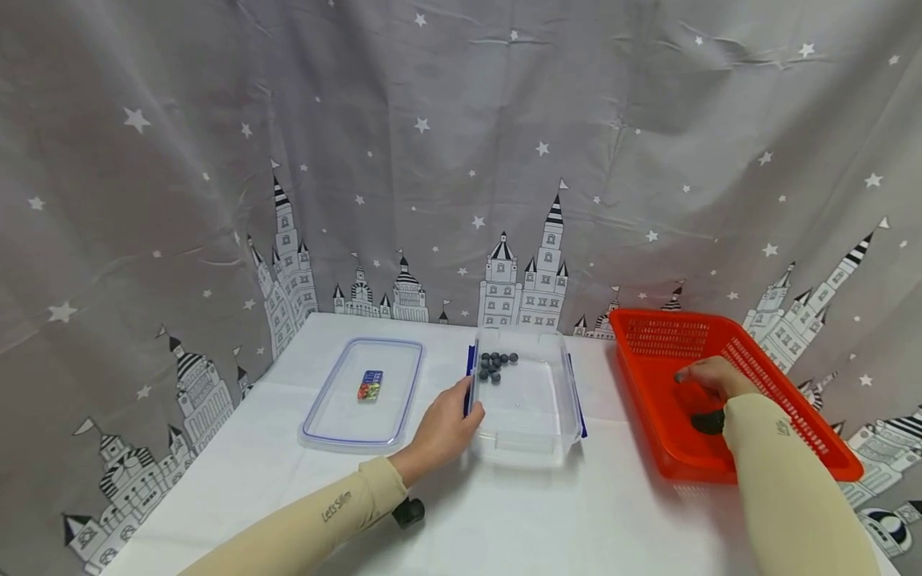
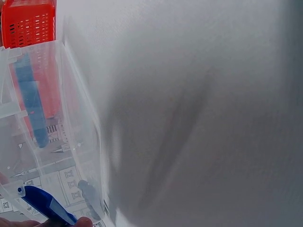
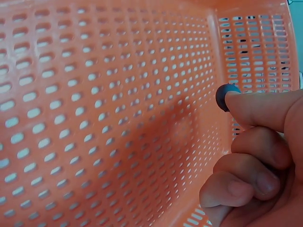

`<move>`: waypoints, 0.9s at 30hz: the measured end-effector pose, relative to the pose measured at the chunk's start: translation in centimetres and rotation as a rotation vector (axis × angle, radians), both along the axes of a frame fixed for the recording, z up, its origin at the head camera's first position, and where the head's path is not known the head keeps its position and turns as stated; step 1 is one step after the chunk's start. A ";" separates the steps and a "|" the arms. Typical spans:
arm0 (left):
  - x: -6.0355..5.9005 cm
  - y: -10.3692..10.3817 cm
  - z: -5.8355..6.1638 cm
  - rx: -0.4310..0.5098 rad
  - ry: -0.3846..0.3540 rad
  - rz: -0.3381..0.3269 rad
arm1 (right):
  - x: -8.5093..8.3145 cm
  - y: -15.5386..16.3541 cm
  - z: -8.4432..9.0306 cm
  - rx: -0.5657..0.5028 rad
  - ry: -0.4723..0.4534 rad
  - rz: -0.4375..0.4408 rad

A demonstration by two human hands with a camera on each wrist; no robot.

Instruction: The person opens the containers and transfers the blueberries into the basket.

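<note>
A dark blueberry (image 3: 228,96) is pinched between the thumb and index finger of my right hand (image 1: 711,379), inside the red basket (image 1: 651,428). The other fingers of that hand are curled into the palm in the right wrist view. My left hand (image 1: 445,422) grips the left side of a clear plastic container (image 1: 529,408), by its blue latch (image 2: 45,203). Several blueberries (image 1: 494,365) lie together in the container's far left corner. Only the fingertips of the left hand show at the bottom of the left wrist view.
A clear lid (image 1: 338,416) with a blue seal and a small printed label (image 1: 370,386) lies flat on the white table (image 1: 446,520), left of the container. Behind the table hangs a grey curtain (image 1: 432,200) printed with castles and stars.
</note>
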State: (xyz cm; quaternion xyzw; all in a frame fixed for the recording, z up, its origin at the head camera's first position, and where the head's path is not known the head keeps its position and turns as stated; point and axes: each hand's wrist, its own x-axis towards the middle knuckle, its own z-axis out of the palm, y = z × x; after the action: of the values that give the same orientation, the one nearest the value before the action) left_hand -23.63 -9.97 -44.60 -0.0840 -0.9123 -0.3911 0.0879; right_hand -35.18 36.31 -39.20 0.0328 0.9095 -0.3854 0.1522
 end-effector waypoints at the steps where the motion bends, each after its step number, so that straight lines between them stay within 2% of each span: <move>1: 0.0 0.0 0.0 -0.001 -0.003 0.003 | 0.0 0.1 0.0 0.005 -0.005 -0.010; 5: -0.2 0.0 0.0 -0.007 -0.008 0.005 | -0.3 0.6 -0.3 0.036 -0.017 -0.013; 12: -0.2 0.0 -0.1 -0.004 -0.017 0.004 | -0.5 1.3 -0.8 0.029 -0.010 -0.010; 17: -0.1 0.1 -0.2 0.004 -0.030 0.007 | -0.4 0.9 -0.4 0.034 -0.004 0.014; 23: 0.0 0.1 0.1 0.019 -0.030 0.006 | -1.0 -0.9 0.5 0.044 0.056 0.046; 27: 0.0 0.2 0.0 0.014 -0.022 0.007 | -1.4 -2.5 1.3 0.046 0.124 0.113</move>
State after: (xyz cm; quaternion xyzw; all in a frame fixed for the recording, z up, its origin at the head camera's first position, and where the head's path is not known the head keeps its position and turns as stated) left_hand -23.67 -9.81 -44.59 -0.0757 -0.9107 -0.3981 0.0798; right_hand -36.56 33.76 -37.91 -0.0392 0.9262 -0.3564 0.1164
